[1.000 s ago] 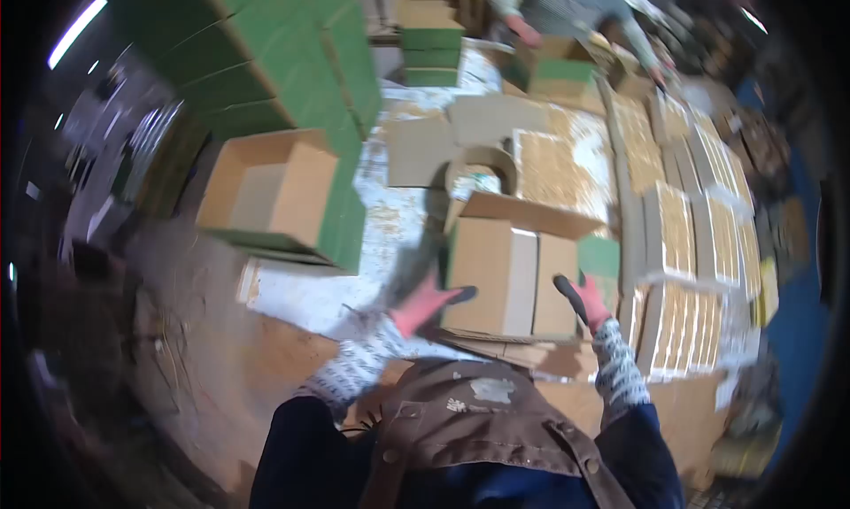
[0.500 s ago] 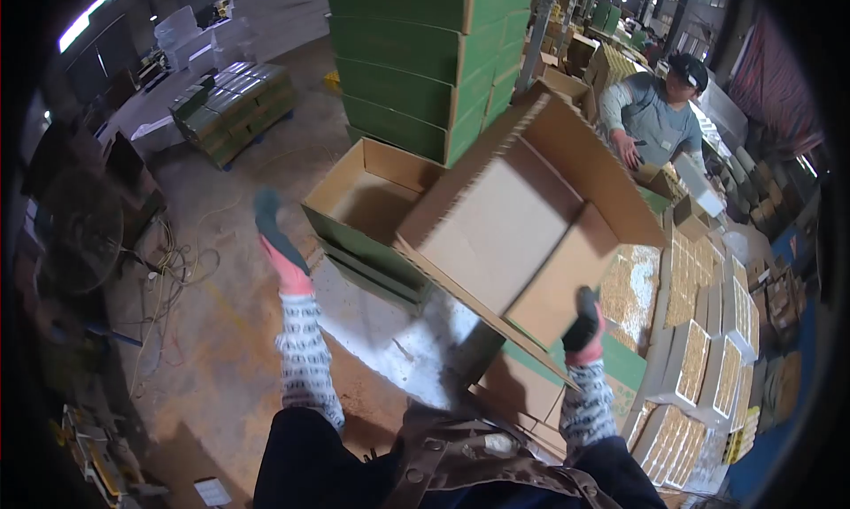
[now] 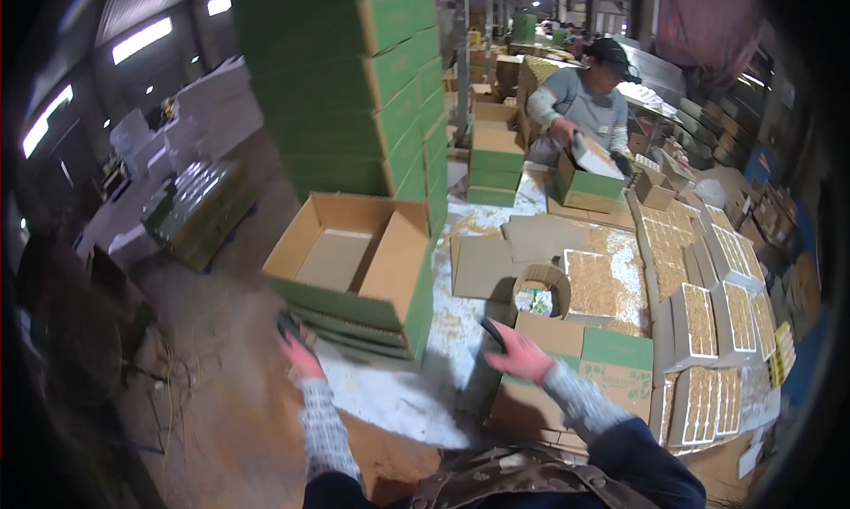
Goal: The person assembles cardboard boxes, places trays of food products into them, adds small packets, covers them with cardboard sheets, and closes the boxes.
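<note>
An open cardboard box, green outside and brown inside, sits on a low stack in front of a tall stack of green boxes. Just below its near left corner is my left hand, in a pink glove with dark fingertips, fingers stretched out and holding nothing. My right hand, gloved alike, reaches over the white table, right of the box and apart from it, with its fingers extended and nothing in them. Flat green-and-brown cartons lie close to the right of that hand.
A round cardboard tub holding small packets stands beside flat cardboard sheets. White trays with tan contents line the right side. Across the table a co-worker handles a white tray over a green box. A wrapped pallet stands at left.
The open box I was holding tilted in my right hand now rests level on the low stack, released. My right hand has moved left, and the view has turned right.
</note>
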{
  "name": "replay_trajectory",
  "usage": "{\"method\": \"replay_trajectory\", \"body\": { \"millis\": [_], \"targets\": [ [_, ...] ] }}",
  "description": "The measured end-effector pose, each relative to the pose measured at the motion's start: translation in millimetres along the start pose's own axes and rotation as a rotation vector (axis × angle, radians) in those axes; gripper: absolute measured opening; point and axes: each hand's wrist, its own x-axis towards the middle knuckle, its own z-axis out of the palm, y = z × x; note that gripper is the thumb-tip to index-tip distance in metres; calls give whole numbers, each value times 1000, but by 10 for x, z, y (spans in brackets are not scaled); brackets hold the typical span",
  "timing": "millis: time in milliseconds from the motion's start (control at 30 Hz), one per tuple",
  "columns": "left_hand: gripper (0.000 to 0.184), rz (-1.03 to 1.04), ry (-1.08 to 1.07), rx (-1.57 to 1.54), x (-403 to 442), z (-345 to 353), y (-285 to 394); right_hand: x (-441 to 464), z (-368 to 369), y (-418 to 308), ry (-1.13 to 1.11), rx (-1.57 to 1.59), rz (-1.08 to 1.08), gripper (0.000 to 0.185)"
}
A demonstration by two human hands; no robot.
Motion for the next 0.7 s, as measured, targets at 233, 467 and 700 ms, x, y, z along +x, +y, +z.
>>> {"method": "replay_trajectory", "body": {
  "millis": [233,467,700],
  "targets": [
    [58,173,-1669,159,-2412,655,1116,-2884,-61,760,-146,-885,274,80],
    [89,944,-2559,828,-3168,1789,2702,-2916,-1342,-287,195,-932,112,52],
    [65,667,-2731,435,-3530,1788,2858,-2762,-1361,415,1466,-322,631,49]
  ]
}}
